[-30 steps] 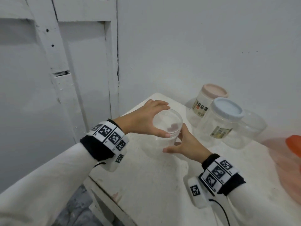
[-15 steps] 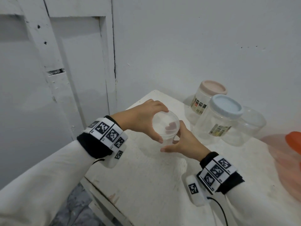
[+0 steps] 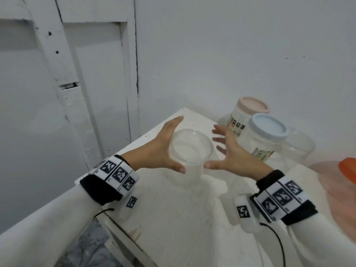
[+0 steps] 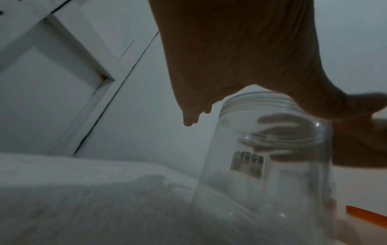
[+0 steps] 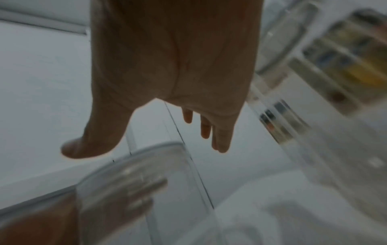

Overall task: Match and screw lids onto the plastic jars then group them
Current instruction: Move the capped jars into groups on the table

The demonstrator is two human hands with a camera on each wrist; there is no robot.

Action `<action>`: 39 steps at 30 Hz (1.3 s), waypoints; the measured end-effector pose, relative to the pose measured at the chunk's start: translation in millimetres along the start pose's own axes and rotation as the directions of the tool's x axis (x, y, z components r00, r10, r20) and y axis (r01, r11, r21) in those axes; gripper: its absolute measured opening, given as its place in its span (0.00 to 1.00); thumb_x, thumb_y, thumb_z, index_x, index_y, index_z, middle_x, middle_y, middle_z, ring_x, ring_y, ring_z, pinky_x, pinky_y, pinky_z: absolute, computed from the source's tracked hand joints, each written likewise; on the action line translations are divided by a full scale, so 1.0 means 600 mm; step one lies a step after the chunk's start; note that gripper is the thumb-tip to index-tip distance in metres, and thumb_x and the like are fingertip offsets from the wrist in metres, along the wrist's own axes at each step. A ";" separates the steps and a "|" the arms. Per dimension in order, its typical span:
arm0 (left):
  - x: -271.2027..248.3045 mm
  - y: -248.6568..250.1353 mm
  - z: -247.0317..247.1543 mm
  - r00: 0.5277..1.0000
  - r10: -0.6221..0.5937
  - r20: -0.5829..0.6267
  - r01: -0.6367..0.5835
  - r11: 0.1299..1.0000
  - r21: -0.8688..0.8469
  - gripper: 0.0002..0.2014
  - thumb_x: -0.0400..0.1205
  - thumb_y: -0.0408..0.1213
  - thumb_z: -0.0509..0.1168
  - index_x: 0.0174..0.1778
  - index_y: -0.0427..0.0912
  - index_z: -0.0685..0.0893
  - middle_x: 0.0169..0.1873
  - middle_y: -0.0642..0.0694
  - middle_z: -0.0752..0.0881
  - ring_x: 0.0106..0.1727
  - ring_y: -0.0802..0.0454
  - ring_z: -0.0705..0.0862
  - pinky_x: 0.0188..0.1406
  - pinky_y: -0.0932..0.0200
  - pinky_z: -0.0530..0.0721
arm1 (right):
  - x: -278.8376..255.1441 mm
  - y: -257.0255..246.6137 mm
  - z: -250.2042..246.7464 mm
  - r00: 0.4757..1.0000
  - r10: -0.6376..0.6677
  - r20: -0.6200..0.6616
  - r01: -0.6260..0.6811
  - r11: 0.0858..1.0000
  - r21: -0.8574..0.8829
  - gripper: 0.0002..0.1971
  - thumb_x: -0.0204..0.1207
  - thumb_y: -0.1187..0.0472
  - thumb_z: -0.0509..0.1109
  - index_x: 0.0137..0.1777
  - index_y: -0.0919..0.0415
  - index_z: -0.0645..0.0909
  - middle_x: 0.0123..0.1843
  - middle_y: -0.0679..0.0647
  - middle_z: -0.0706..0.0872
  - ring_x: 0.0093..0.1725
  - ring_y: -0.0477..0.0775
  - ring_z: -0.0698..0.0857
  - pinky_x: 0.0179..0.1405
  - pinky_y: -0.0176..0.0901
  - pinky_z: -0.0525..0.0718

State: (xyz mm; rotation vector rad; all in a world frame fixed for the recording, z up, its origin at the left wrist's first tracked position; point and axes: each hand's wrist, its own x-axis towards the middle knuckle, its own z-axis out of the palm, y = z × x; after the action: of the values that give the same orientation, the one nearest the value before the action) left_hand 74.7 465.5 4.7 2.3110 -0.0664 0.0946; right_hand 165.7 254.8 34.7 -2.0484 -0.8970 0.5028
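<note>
A clear plastic jar (image 3: pixel 189 160) with a clear lid (image 3: pixel 191 146) on top stands upright on the white table (image 3: pixel 173 218), near its far left corner. In the left wrist view a small label shows on the jar's wall, and the threaded band of the lid sits at its top.

The left hand (image 3: pixel 159 151) lies against the jar's left side — fingers straight and spread, thumb reaching round toward the front just under the lid, palm at the rim. Nothing is curled about the jar; whether the palm truly touches the lid is hard to tell. The right hand (image 3: pixel 229 153) is just beside the jar on its right, fingers splayed and blurred, released, its thumb pointing toward the left thumb with a small gap between them.

Behind the right hand stand the other jars in a close group by the wall: one with a pink lid (image 3: pixel 252 106), one with a pale blue lid (image 3: pixel 268 128) in front of it, and a clear jar (image 3: pixel 296 149) to their right. At the right edge sits an orange lid (image 3: pixel 348 170) on a blurred, pinkish container. A white panelled door (image 3: pixel 77 74) stands left of the table.
</note>
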 end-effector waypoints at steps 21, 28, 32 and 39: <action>0.019 -0.036 0.023 0.989 -0.059 0.134 0.105 0.923 -0.371 0.49 0.56 0.43 0.81 0.73 0.52 0.67 0.68 0.59 0.75 0.71 0.68 0.71 0.73 0.59 0.70 | 0.077 -0.132 0.004 0.896 0.136 0.424 0.251 0.632 -0.733 0.45 0.60 0.49 0.80 0.74 0.30 0.59 0.68 0.45 0.62 0.59 0.49 0.69 0.58 0.50 0.79; 0.016 -0.035 0.023 0.987 -0.076 0.142 0.120 0.936 -0.332 0.50 0.56 0.50 0.81 0.75 0.53 0.67 0.68 0.60 0.77 0.72 0.63 0.72 0.74 0.50 0.71 | 0.065 -0.127 0.034 0.981 0.129 0.145 0.069 0.465 -0.883 0.45 0.64 0.23 0.60 0.73 0.53 0.65 0.61 0.55 0.73 0.53 0.57 0.76 0.49 0.47 0.74; 0.019 -0.043 0.024 0.988 -0.084 0.129 0.121 0.941 -0.315 0.46 0.60 0.43 0.82 0.73 0.56 0.67 0.69 0.58 0.75 0.72 0.64 0.70 0.71 0.61 0.70 | 0.063 -0.134 0.017 0.902 0.212 0.376 0.207 0.551 -0.808 0.47 0.66 0.34 0.72 0.80 0.37 0.48 0.81 0.49 0.54 0.74 0.57 0.65 0.68 0.56 0.72; 0.022 -0.050 0.024 0.988 -0.073 0.139 0.111 0.950 -0.292 0.46 0.58 0.49 0.81 0.72 0.59 0.68 0.68 0.59 0.76 0.71 0.62 0.72 0.73 0.54 0.71 | 0.064 -0.133 0.037 0.959 0.172 0.225 0.114 0.496 -0.861 0.43 0.66 0.27 0.64 0.79 0.42 0.57 0.69 0.56 0.69 0.62 0.60 0.76 0.56 0.50 0.77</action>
State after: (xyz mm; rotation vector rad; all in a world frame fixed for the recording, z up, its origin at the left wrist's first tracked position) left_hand 91.1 474.7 -25.8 2.0103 -0.0337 -0.1041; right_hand 144.6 327.6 85.4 -2.9758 -1.5207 0.3870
